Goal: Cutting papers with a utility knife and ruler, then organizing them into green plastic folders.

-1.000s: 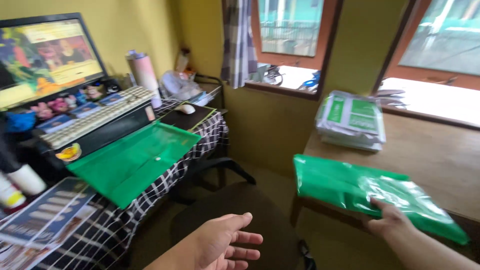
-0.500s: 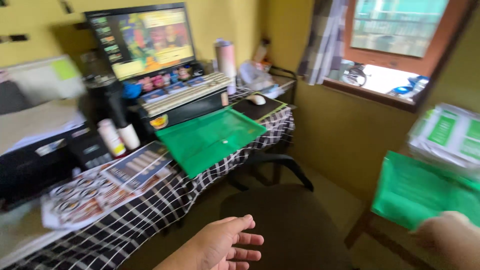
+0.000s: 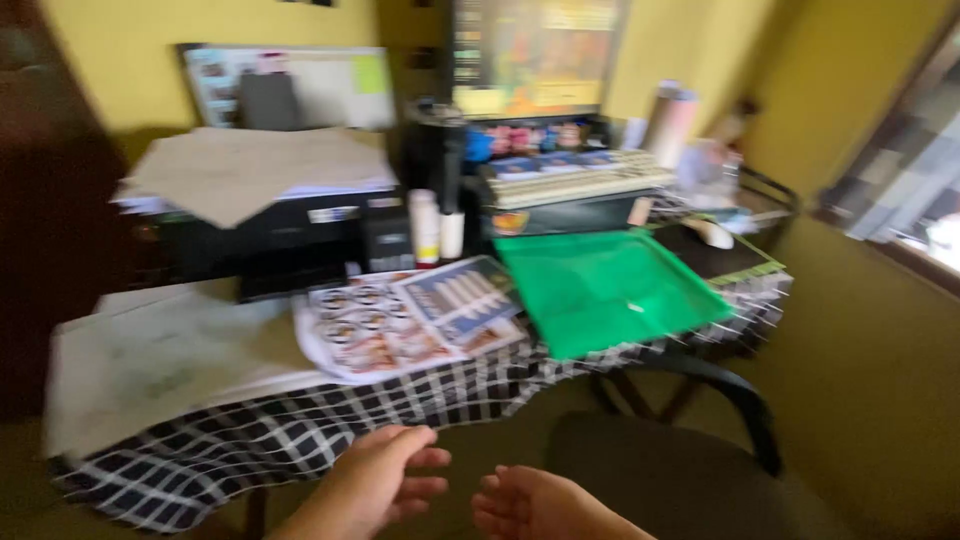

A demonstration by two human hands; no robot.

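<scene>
Printed sheets [image 3: 415,318] lie flat on the bench [image 3: 200,455], just beyond the left hand [image 3: 365,485] and nearest to both hands; nothing is gripped. Left hand is loosely cupped, fingers curled, empty. Right hand [image 3: 545,505] sits close beside it, palm partly up, also empty. The two are near each other but not touching, both short of the bench edge.

Past the sheets and off to the right of the hands lies a green plastic sheet [image 3: 610,290], flat, its near corner hanging a bit over the edge. Left of the hands is a large pale paper [image 3: 170,355] on the checked cloth. Farther back: a black printer [image 3: 290,235] stacked with paper, two small white bottles [image 3: 437,228], a keyboard [image 3: 575,180], a monitor [image 3: 530,55]. A dark chair [image 3: 670,460] stands right of the right hand.

Judgement: the sheets overlap loosely, so the clean way is to slide flat fingers under the near edge and lift the pile as one, not pinch a single corner. Frame is motion-blurred; fine print detail can't be told.
</scene>
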